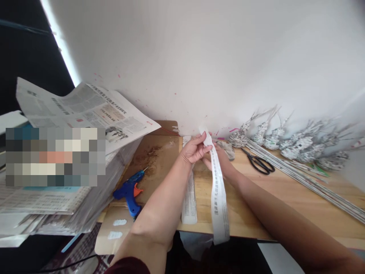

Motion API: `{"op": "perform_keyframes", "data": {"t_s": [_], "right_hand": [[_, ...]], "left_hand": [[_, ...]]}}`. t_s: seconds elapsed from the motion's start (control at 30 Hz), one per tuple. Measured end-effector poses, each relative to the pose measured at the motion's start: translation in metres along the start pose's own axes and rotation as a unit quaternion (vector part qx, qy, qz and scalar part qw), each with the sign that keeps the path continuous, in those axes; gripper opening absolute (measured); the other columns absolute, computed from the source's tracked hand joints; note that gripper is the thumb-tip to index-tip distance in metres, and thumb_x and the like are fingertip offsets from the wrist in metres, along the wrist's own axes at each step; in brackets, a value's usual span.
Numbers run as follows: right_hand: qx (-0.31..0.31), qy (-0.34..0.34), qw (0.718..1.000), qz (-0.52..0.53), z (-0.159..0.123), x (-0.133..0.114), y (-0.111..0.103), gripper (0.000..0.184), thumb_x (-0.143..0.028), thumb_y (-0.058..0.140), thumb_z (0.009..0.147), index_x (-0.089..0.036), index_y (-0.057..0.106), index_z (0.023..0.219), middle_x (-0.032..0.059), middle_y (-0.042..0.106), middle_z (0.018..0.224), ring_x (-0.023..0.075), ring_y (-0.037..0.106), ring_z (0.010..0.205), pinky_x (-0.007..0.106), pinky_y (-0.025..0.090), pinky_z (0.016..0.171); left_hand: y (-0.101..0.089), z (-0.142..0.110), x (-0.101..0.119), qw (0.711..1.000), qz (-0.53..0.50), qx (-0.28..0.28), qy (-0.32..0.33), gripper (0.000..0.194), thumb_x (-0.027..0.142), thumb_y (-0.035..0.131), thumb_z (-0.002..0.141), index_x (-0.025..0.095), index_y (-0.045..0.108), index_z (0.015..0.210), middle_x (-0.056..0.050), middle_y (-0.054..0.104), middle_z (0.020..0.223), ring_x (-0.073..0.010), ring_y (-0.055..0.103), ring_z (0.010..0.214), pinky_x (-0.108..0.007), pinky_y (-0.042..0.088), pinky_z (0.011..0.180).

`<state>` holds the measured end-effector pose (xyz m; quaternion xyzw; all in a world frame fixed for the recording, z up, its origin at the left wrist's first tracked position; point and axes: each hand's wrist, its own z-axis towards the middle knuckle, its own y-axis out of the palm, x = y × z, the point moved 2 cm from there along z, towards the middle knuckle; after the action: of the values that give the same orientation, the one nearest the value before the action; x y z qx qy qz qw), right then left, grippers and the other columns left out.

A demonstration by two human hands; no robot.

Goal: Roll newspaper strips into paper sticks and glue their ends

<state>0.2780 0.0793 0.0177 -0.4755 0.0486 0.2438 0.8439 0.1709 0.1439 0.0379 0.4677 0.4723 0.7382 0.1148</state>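
Note:
A long newspaper strip [218,198] hangs from my hands past the table's front edge, its printed side partly facing me. My left hand [195,149] is closed, with thumb and fingers pinching the strip near its top end. Just right of it and partly behind the strip, my right hand [222,160] is closed on the same strip; most of its fingers are hidden. Below my left wrist, more newspaper strips [189,205] lie flat on the wooden table [205,198].
Left of my forearm, a blue glue gun [129,192] lies on stained cardboard [159,163]. Stacked newspapers [94,205] rise at far left. To the right are black scissors [261,163], long rolled paper sticks [308,182] and several woven paper shapes [296,146] along the white wall [213,57].

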Motion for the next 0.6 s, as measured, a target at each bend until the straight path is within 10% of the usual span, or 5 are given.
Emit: {"op": "perform_keyframes", "data": {"t_s": [0.3, 0.6], "right_hand": [[-0.128, -0.072, 0.980, 0.131, -0.030, -0.056, 0.000, 0.036, -0.029, 0.063, 0.078, -0.021, 0.062, 0.112, 0.0070, 0.063, 0.093, 0.0192, 0.058, 0.085, 0.033, 0.045, 0.080], [-0.139, -0.118, 0.982, 0.047, -0.034, -0.055, 0.030, 0.017, -0.027, 0.055, 0.084, -0.022, 0.071, 0.087, 0.0032, 0.061, 0.075, 0.0163, 0.051, 0.075, 0.032, 0.039, 0.079]], "left_hand": [[0.003, -0.005, 0.017, 0.998, -0.002, 0.044, 0.043, 0.021, 0.023, 0.044, 0.090, 0.014, 0.064, 0.091, -0.003, 0.063, 0.073, -0.0101, 0.066, 0.069, -0.013, 0.053, 0.057], [0.004, -0.008, 0.021, 0.997, 0.015, 0.053, 0.060, 0.022, 0.025, 0.044, 0.090, 0.016, 0.064, 0.092, -0.002, 0.062, 0.076, -0.0075, 0.065, 0.071, -0.011, 0.052, 0.059]]}}
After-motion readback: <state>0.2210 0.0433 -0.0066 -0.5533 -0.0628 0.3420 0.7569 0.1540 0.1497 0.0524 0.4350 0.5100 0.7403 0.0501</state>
